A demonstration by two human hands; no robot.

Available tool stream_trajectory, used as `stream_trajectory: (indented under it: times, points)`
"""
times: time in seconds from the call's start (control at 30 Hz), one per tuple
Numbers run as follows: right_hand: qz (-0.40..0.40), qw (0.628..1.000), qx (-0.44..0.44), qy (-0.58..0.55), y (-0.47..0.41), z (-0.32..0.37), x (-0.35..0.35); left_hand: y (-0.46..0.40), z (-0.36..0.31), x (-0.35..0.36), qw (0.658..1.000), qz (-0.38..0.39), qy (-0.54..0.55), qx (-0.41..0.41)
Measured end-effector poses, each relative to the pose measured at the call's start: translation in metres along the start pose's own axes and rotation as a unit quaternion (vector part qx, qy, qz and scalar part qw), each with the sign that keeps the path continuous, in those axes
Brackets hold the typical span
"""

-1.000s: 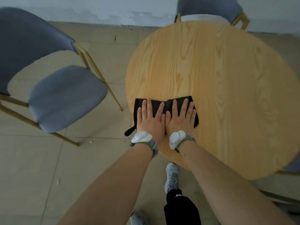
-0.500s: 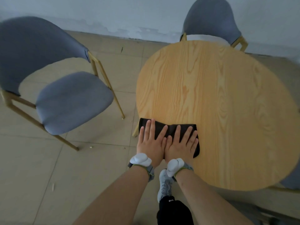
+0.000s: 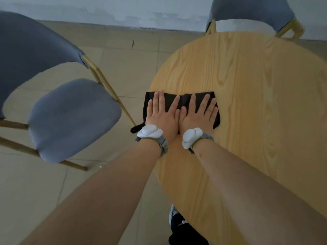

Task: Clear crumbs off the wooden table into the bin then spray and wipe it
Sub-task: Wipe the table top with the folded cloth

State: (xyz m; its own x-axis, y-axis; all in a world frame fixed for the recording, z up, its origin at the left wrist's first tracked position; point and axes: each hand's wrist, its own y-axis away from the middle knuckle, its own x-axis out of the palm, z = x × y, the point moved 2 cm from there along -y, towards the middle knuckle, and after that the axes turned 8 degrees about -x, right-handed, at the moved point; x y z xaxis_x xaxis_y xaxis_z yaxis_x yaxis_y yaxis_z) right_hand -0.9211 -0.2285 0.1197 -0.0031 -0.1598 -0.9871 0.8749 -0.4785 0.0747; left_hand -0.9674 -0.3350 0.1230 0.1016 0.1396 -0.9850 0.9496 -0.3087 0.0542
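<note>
1. Where the tiled floor (image 3: 123,71) meets a pale wall at the top of the view, a round wooden worktop (image 3: 256,112) fills the right side, its grain running away from the person.
2. A grey-blue padded chair (image 3: 70,117) with thin gold legs stands on the floor to the left of the worktop, apart from it; a second grey-blue chair (image 3: 247,11) sits at the worktop's far edge.
3. Two bare forearms reach in from the bottom, each with a white device strapped at the wrist (image 3: 149,130).
4. A black cloth (image 3: 185,99) lies flat at the worktop's left edge, its left part hanging just past the rim, with a small dark tab sticking out below the left wrist.
5. The left hand (image 3: 161,115) and right hand (image 3: 199,116) lie side by side on the cloth, thumbs touching, fingers straight and spread, palms pressing down on it; neither hand grips anything.
6. A grey shoe (image 3: 172,213) and a dark trouser leg show beneath the worktop's near rim.
7. No writing or brand can be read anywhere.
</note>
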Motion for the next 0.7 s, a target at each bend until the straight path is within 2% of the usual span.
stream_trajectory:
  times: [0.47, 0.7]
  points:
    - [0.003, 1.000, 0.000, 0.017, -0.250, -0.026, -0.024, -0.235, -0.075, 0.004, 1.000, -0.015, 0.000, -0.008]
    - [0.004, 1.000, -0.008, 0.030, -0.302, -0.039, -0.031, -0.282, -0.097, 0.001, 1.000, 0.021, 0.018, 0.003]
